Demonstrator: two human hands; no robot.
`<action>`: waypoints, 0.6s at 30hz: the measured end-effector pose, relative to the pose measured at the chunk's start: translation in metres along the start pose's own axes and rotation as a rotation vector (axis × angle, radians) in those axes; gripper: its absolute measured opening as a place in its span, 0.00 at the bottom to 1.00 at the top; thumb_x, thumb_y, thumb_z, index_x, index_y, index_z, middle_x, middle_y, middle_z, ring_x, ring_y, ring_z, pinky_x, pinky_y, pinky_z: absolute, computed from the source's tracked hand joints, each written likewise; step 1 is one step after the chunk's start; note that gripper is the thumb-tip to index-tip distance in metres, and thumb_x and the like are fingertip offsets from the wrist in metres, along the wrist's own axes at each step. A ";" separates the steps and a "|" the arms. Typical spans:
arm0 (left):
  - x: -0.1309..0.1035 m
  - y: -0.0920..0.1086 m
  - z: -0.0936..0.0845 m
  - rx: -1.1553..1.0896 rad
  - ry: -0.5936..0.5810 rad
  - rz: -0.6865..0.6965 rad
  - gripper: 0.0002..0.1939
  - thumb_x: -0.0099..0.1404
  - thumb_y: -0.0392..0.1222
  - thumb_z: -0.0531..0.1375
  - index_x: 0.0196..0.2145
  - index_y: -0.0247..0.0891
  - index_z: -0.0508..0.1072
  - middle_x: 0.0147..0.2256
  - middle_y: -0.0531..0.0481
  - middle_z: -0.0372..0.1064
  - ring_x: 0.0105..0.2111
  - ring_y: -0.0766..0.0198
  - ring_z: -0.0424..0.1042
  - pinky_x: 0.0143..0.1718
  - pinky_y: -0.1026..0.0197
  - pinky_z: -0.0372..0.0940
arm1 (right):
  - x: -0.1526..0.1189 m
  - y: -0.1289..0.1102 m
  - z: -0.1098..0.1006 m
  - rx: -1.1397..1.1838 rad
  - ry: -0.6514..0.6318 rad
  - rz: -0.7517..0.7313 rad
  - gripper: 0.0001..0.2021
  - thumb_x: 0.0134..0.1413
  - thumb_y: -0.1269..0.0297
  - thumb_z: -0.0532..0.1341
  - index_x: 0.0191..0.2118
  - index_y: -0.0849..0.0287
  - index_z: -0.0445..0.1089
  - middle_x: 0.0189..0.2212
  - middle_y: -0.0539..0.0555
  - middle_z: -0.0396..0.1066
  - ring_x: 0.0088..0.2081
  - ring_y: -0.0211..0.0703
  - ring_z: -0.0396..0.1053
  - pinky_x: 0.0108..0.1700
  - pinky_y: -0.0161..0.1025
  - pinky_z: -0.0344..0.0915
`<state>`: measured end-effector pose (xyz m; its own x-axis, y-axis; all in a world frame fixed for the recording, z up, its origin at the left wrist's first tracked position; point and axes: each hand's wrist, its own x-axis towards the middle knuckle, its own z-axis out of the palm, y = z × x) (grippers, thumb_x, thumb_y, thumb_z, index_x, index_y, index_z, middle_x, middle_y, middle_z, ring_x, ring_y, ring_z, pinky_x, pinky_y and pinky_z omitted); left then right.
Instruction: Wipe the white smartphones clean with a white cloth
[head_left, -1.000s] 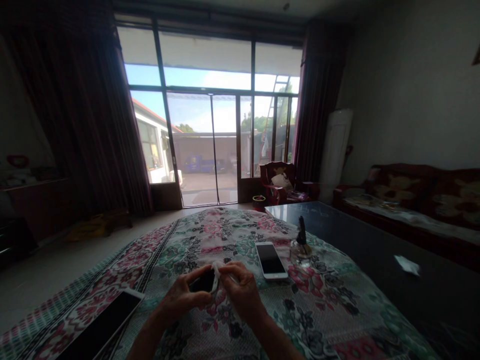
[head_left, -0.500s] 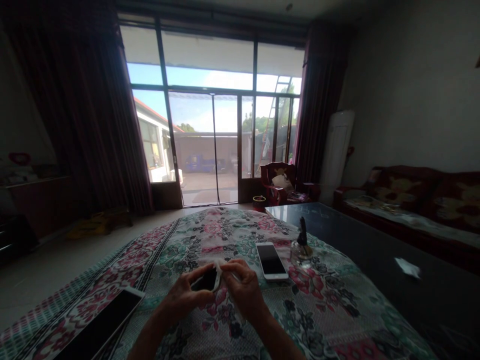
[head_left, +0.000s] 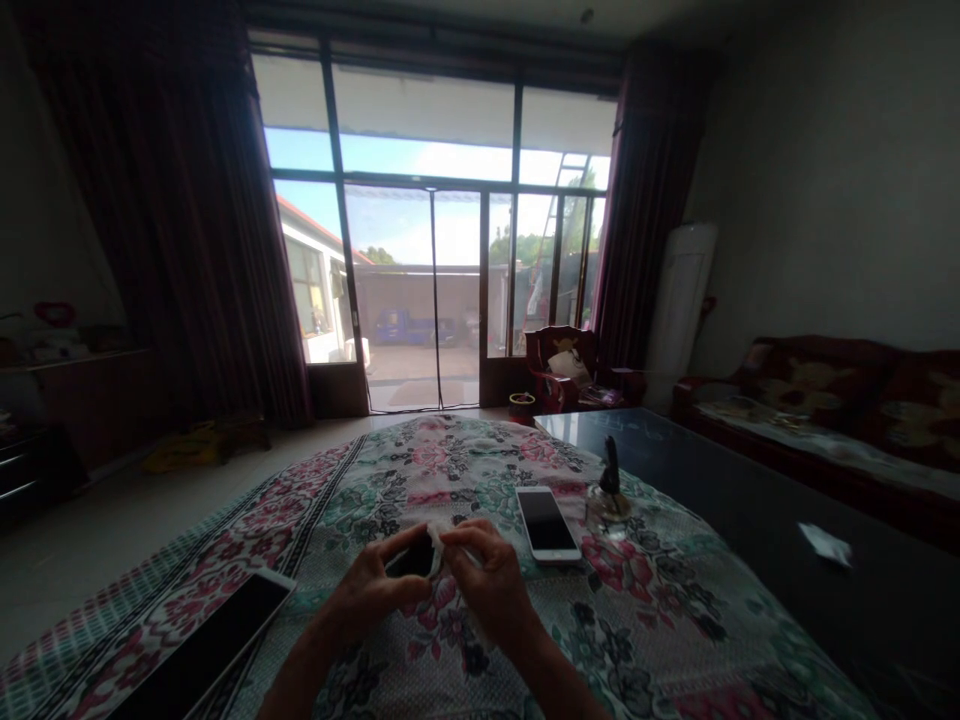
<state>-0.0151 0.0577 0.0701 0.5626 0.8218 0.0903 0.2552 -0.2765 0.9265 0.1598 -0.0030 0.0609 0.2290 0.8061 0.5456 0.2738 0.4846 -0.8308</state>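
Note:
My left hand (head_left: 364, 592) is closed around the sides of a smartphone (head_left: 412, 561) with a dark screen, held just above the flowered tablecloth (head_left: 427, 640). At the phone's right end, my right hand (head_left: 489, 578) pinches a thin white tissue or cloth (head_left: 437, 532) against its edge. Part of the white material is hidden by the fingers. A white smartphone (head_left: 550, 524) lies face up to the right of my hands. To the left, a white-framed tablet (head_left: 206, 640) rests on the cloth, its screen dark.
A small glass vessel (head_left: 609, 505) with a black upright part stands beyond the white smartphone. A dark table (head_left: 720, 510) adjoins on the right, with a crumpled white piece (head_left: 825, 545) on it. A wooden armchair (head_left: 562, 370) and a sofa (head_left: 795, 390) stand farther back.
The whole view has shifted slightly. My hands keep nearly the same hold on the smartphone and the white material, with only a small movement of the right fingers.

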 end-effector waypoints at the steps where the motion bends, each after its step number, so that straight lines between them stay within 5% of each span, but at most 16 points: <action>1: 0.001 0.000 0.002 0.009 -0.007 -0.007 0.35 0.47 0.36 0.63 0.56 0.36 0.69 0.34 0.53 0.76 0.34 0.59 0.70 0.36 0.63 0.64 | 0.001 0.004 -0.002 -0.009 0.018 0.015 0.07 0.50 0.66 0.61 0.32 0.57 0.78 0.32 0.54 0.70 0.37 0.43 0.71 0.41 0.37 0.66; 6: 0.000 0.003 0.006 0.023 -0.027 -0.022 0.35 0.47 0.36 0.62 0.56 0.38 0.69 0.30 0.55 0.74 0.30 0.62 0.68 0.33 0.64 0.63 | 0.002 0.007 -0.005 -0.029 0.040 0.030 0.07 0.49 0.66 0.61 0.32 0.57 0.78 0.31 0.54 0.71 0.37 0.43 0.70 0.41 0.37 0.67; 18: -0.005 0.012 0.001 0.003 0.016 -0.019 0.35 0.49 0.38 0.62 0.57 0.37 0.67 0.38 0.53 0.77 0.41 0.54 0.71 0.43 0.59 0.65 | 0.000 -0.010 -0.001 -0.008 -0.014 -0.013 0.07 0.49 0.67 0.61 0.32 0.56 0.78 0.31 0.53 0.71 0.36 0.42 0.70 0.40 0.36 0.67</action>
<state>-0.0141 0.0497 0.0804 0.5448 0.8349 0.0791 0.2676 -0.2625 0.9271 0.1581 -0.0084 0.0694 0.2124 0.8047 0.5543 0.2840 0.4920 -0.8230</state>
